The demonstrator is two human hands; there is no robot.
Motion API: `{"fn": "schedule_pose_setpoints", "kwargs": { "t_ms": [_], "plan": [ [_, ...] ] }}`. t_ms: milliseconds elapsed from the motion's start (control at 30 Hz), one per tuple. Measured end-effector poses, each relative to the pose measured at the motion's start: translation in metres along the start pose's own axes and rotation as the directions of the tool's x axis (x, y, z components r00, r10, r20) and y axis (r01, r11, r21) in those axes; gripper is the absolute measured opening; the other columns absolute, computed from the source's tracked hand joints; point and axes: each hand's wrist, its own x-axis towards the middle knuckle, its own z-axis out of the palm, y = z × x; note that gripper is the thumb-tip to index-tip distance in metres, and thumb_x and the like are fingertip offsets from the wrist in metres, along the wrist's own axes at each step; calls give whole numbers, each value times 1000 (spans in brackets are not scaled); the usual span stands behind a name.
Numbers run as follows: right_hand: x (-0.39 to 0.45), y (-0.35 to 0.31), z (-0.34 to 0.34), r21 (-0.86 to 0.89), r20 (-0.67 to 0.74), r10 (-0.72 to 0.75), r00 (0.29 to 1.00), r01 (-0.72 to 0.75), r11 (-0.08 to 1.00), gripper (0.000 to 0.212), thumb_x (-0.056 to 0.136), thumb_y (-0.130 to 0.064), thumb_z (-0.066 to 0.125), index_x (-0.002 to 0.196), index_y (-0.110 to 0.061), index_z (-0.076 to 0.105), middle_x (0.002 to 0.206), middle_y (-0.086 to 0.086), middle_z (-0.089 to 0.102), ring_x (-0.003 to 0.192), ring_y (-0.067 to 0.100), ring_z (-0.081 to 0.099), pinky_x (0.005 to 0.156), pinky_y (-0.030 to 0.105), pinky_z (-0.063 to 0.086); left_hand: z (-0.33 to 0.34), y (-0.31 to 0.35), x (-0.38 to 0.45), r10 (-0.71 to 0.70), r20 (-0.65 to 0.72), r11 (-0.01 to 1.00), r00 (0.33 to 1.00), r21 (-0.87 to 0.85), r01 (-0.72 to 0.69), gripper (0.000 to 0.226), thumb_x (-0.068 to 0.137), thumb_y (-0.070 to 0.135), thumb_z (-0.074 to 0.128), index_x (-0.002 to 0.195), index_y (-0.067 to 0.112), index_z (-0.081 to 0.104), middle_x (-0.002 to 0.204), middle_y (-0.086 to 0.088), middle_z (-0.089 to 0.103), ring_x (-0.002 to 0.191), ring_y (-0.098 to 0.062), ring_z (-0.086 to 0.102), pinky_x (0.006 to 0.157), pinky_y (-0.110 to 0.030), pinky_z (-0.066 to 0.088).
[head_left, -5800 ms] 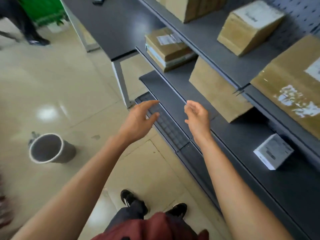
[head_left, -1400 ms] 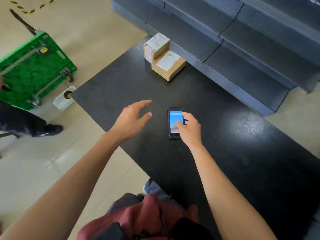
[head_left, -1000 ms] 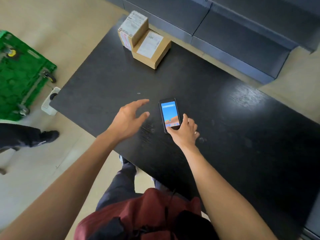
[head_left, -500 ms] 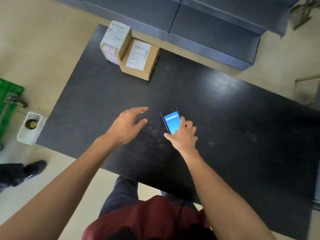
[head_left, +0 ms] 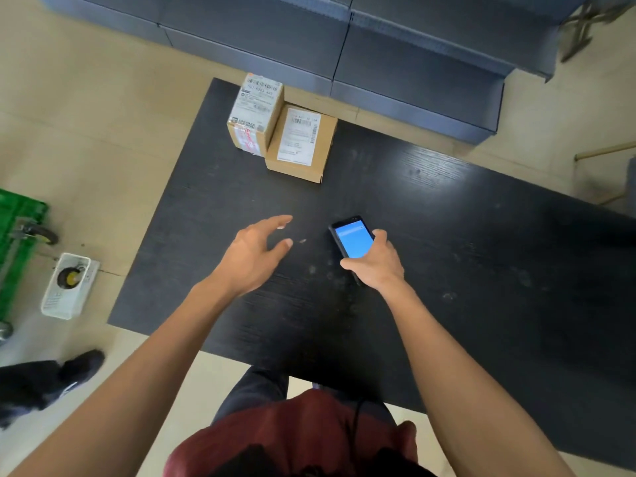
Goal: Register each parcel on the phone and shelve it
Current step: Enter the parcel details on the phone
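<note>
Two cardboard parcels stand side by side at the far left end of the black table (head_left: 464, 253): a taller box (head_left: 256, 113) with a white label on top, and a flatter box (head_left: 301, 142) with a barcode label. My right hand (head_left: 373, 261) grips a black phone (head_left: 352, 239) with a lit blue screen, lifted off the table top. My left hand (head_left: 254, 253) hovers over the table with fingers spread and relaxed, holding nothing, well short of the parcels.
Grey metal shelving (head_left: 395, 53) runs along the far side of the table. On the floor to the left are a green cart (head_left: 19, 235) and a small white basket (head_left: 67, 287). Another person's dark shoe (head_left: 81, 368) shows at lower left.
My right hand took the phone from the table and raised it, tilted. My view swung from the shelves to the table, and the parcels now lie closer ahead.
</note>
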Motion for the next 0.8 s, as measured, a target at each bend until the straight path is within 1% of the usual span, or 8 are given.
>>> {"fn": "schedule_pose_setpoints", "kwargs": {
  "t_ms": [100, 267, 367, 433, 500, 633, 700, 800],
  "plan": [
    [-4, -33, -12, 64, -9, -80, 997, 81, 995, 77, 68, -44, 80, 126, -22, 35, 114, 3, 51, 100, 25, 55, 77, 39, 52, -10, -4, 2, -3, -25, 1000, 1000, -30, 2, 45, 100, 32, 59, 145, 31, 52, 140, 9, 59, 131, -13, 52, 112, -36, 41],
    [-3, -84, -35, 118, -70, -163, 984, 170, 978, 68, 68, -49, 80, 113, -19, 38, 98, -1, 49, 83, 17, 57, 62, 34, 46, -24, -7, 7, 1, -59, 998, 998, -61, -4, 45, 100, 33, 59, 144, 31, 52, 140, 10, 59, 131, -11, 52, 111, -34, 40],
    [-1, -106, -44, 70, -100, -199, 975, 207, 976, 69, 68, -50, 80, 113, -18, 38, 97, 0, 50, 80, 17, 58, 60, 33, 47, -30, -11, 8, 2, -69, 999, 998, -51, -6, 46, 100, 33, 59, 145, 31, 52, 140, 9, 59, 130, -11, 52, 109, -32, 40],
    [0, -115, -47, 31, -120, -218, 969, 223, 974, 71, 68, -48, 81, 116, -18, 39, 100, 2, 50, 82, 18, 60, 66, 36, 55, -30, -15, 7, 1, -65, 999, 998, -46, -4, 47, 100, 33, 59, 146, 31, 50, 140, 9, 59, 130, -12, 52, 108, -31, 40],
    [2, -119, -48, 32, -120, -218, 969, 223, 974, 71, 68, -48, 82, 116, -18, 39, 100, 2, 51, 83, 18, 60, 70, 38, 57, -31, -17, 7, -3, -64, 999, 998, -49, 0, 48, 100, 32, 59, 147, 30, 49, 140, 10, 59, 131, -12, 51, 108, -33, 42],
    [3, -121, -47, 45, -107, -194, 975, 200, 979, 70, 66, -51, 82, 112, -18, 40, 93, -3, 47, 78, 14, 55, 61, 32, 48, -34, -20, 8, -5, -53, 999, 999, -51, 2, 50, 101, 33, 58, 149, 31, 46, 141, 10, 58, 130, -14, 52, 107, -42, 47],
    [3, -120, -46, 49, -102, -182, 978, 188, 981, 71, 66, -52, 82, 112, -18, 41, 93, -3, 46, 80, 14, 56, 62, 31, 48, -34, -20, 8, -5, -47, 999, 999, -52, 3, 50, 101, 34, 57, 149, 31, 45, 141, 9, 58, 132, -15, 52, 108, -43, 46],
    [4, -118, -46, 50, -109, -178, 978, 184, 982, 70, 67, -51, 83, 112, -20, 40, 91, -5, 45, 77, 11, 54, 56, 28, 42, -34, -20, 9, -4, -39, 999, 999, -48, 2, 50, 101, 34, 57, 150, 32, 44, 142, 9, 57, 132, -16, 52, 107, -43, 47]
  ]
}}
